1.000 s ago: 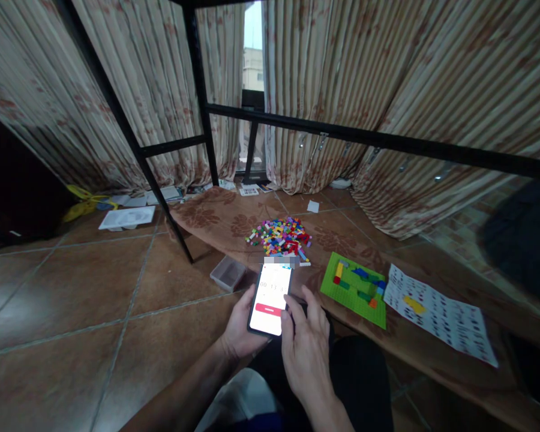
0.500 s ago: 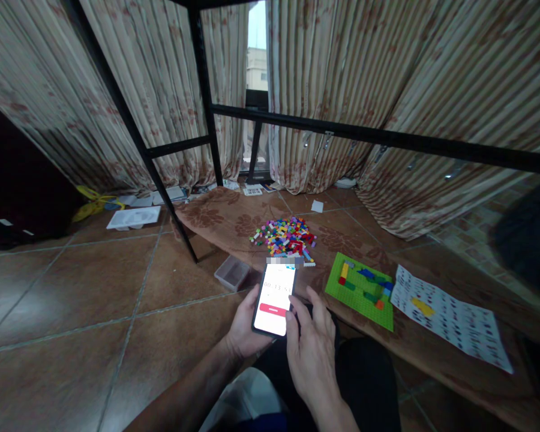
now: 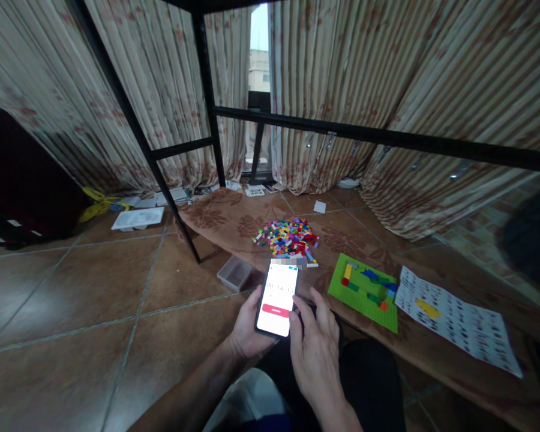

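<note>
My left hand [image 3: 246, 330] is wrapped round a smartphone [image 3: 277, 298] from below and the left, its lit white screen showing timer digits and a red button. My right hand [image 3: 314, 348] rests against the phone's right edge, fingers curled and partly spread, with one fingertip at the lower right of the screen. Beyond the phone a heap of small coloured bricks [image 3: 286, 234] lies on a brown patterned cloth [image 3: 225, 217]. To the right lies a green baseplate [image 3: 362, 291] carrying a few bricks, and past it a printed instruction sheet [image 3: 456, 319].
A small clear plastic box [image 3: 234, 273] sits on the tiled floor beside the cloth. Black metal frame legs [image 3: 162, 180] and a crossbar [image 3: 387, 139] stand ahead, with striped curtains behind. A white tray [image 3: 137, 218] and yellow item lie at the left, near a dark case [image 3: 18, 192].
The view has drifted slightly, so everything sits a little right and lower. The timer digits on the phone have advanced. Both hands keep the same hold.
</note>
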Available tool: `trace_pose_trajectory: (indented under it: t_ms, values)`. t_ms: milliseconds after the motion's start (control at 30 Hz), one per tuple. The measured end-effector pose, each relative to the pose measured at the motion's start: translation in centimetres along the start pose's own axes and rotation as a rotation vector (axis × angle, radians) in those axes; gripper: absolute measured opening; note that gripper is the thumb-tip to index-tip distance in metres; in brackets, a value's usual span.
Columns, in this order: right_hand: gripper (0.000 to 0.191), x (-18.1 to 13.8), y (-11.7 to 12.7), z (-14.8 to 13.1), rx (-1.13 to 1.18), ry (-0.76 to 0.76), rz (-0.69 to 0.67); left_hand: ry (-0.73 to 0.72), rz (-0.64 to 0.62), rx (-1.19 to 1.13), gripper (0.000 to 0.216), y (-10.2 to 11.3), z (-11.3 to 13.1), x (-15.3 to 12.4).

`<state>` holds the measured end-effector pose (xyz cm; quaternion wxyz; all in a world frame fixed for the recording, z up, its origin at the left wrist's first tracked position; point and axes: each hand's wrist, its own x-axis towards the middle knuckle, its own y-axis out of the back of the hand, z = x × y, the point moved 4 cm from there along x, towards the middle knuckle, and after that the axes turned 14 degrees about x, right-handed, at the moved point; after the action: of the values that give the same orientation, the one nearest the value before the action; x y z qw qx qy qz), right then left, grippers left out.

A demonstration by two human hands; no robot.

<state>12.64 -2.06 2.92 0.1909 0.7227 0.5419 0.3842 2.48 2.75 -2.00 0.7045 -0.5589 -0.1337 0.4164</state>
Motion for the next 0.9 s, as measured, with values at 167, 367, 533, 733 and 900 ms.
trace_pose_trajectory:
  t_ms: [167,367,533,733,900]
  values:
    - [0.040,0.13,-0.09,0.05,0.000,0.006,-0.001,-0.008,0.021,0.005,0.051,-0.22,0.05,-0.05]
    - [0.039,0.09,-0.17,0.24,-0.007,0.015,0.011,-0.002,-0.011,0.035,0.053,0.04,0.01,0.01]
    - [0.041,0.12,-0.18,0.03,-0.042,0.032,0.013,-0.004,-0.043,0.065,0.054,0.07,0.11,0.15]
    - [0.042,0.11,-0.32,-0.08,-0.085,0.068,0.020,-0.028,-0.064,0.078,0.052,0.06,0.23,0.17]
    - [0.042,0.14,-0.47,0.10,-0.108,0.099,0.040,-0.028,-0.070,0.050,0.052,0.40,0.19,0.18]
